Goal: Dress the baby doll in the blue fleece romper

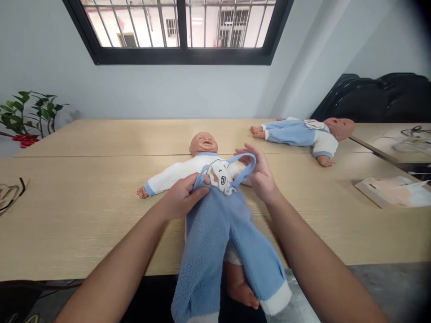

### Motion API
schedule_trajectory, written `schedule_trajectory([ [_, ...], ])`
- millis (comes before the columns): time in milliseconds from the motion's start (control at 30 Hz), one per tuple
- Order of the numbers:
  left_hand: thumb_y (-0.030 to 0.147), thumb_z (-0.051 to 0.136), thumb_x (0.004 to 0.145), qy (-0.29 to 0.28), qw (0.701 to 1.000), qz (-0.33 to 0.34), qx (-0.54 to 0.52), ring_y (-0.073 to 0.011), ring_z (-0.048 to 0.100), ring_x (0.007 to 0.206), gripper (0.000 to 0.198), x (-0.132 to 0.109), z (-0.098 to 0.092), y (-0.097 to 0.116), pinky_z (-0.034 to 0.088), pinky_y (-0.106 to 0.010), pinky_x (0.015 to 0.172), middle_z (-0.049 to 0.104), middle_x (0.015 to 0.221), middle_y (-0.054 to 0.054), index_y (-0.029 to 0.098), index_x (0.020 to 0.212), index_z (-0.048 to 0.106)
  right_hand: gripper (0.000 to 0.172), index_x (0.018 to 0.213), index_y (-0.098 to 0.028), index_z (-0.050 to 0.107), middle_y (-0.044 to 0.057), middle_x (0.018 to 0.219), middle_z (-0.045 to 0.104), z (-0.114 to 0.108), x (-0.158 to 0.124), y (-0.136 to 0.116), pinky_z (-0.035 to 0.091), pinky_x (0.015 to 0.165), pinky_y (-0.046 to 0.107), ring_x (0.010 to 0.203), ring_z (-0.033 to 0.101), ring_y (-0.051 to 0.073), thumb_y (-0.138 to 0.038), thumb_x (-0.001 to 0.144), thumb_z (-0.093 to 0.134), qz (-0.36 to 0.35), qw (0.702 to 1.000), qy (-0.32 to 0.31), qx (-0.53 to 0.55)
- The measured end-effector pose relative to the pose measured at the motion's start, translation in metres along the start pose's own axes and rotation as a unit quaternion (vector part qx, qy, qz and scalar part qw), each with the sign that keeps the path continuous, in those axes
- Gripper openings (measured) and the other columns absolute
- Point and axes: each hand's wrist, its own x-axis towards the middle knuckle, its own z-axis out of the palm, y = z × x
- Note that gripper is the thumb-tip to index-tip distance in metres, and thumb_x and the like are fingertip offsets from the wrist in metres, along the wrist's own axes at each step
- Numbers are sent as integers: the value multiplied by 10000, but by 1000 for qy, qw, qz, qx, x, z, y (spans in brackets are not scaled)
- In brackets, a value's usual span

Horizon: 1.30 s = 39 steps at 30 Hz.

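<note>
A baby doll [204, 144] in a white long-sleeved top with blue trim lies face up on the table, one bare foot showing past the table's front edge. Over its body hang light blue fleece overalls [208, 233] with white cuffs and an animal-face patch [220, 176] on the bib. My left hand [185, 195] pinches the overalls' upper left side, thumb on top. Beside the bib, my right hand [259, 172] has its fingers apart, with the blue shoulder strap [247, 166] looped against them. Whether the right fingers grip the strap is hard to see.
A second doll [299, 134], dressed in blue overalls, lies at the back right of the wooden table [84, 233]. A tissue box [390, 190] sits at the right. Cables [415, 137] lie farther right, a potted plant [33, 112] stands at the left.
</note>
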Motion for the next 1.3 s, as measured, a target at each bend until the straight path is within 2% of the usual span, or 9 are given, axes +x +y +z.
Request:
schedule_trajectory([
  [133,490,486,1022,-32,999,17,-16,-202,607,1034,317,2,12,1,481,-338,975,692,1090,-30,225,1120,628,706,1476,-285,508,91,1534,530,18,-1,-40,378,1198,487,1451,448,320,-682,895,572,-108,978,-138,-116],
  [267,485,510,1016,-44,998,17,-52,-183,625,950,317,3,7,2,496,-316,896,701,1032,-34,205,1071,647,485,1307,-270,667,65,1190,723,39,0,-59,502,963,382,1074,650,259,-524,894,693,-86,916,-325,-218],
  [400,570,695,883,-97,995,-22,-20,-224,644,996,530,-1,-4,7,504,-330,856,705,1136,-59,219,1266,588,278,887,-199,716,-16,714,636,35,-4,-48,369,577,239,629,519,126,-477,874,714,-24,903,-334,-271],
  [500,626,877,657,-159,984,-52,68,-275,659,1030,810,-3,-5,16,505,-355,867,717,1184,-61,236,1304,584,244,754,-183,643,-48,586,507,27,-9,-40,279,524,232,539,408,92,-382,895,651,-18,900,-325,-290],
  [633,575,690,875,-181,975,-65,111,-220,658,887,397,-2,1,25,477,-326,800,744,995,-21,210,1031,692,116,772,-184,574,-28,704,552,30,-13,-43,363,615,238,640,468,104,-246,861,615,-80,923,-300,-226],
  [767,468,486,1016,-44,996,-45,62,-178,635,840,325,2,7,19,471,-301,777,714,907,-2,194,980,657,227,930,-184,582,54,1048,608,38,-14,-48,460,878,306,965,560,177,-380,900,693,-91,933,-305,-167],
  [1000,437,530,1004,180,983,-28,31,-211,635,1123,301,7,18,7,495,-334,984,701,1173,-49,206,1188,591,493,1225,-203,551,35,1132,625,42,-20,-41,477,888,316,1004,572,193,-330,803,770,63,940,-300,-151],
  [1100,480,496,1018,102,993,-29,-48,-209,630,1111,364,5,12,11,488,-331,992,686,1181,-69,185,1206,595,354,1096,-199,593,4,1011,646,39,-17,-40,447,774,275,869,563,158,-142,747,601,91,929,-325,-150],
  [1300,664,777,767,-211,970,-119,4,-218,631,920,560,-5,-11,26,483,-289,759,706,992,-16,194,1053,671,315,914,-172,627,-19,845,609,31,-9,-44,387,718,252,751,519,128,-142,625,507,91,966,-227,-80],
])
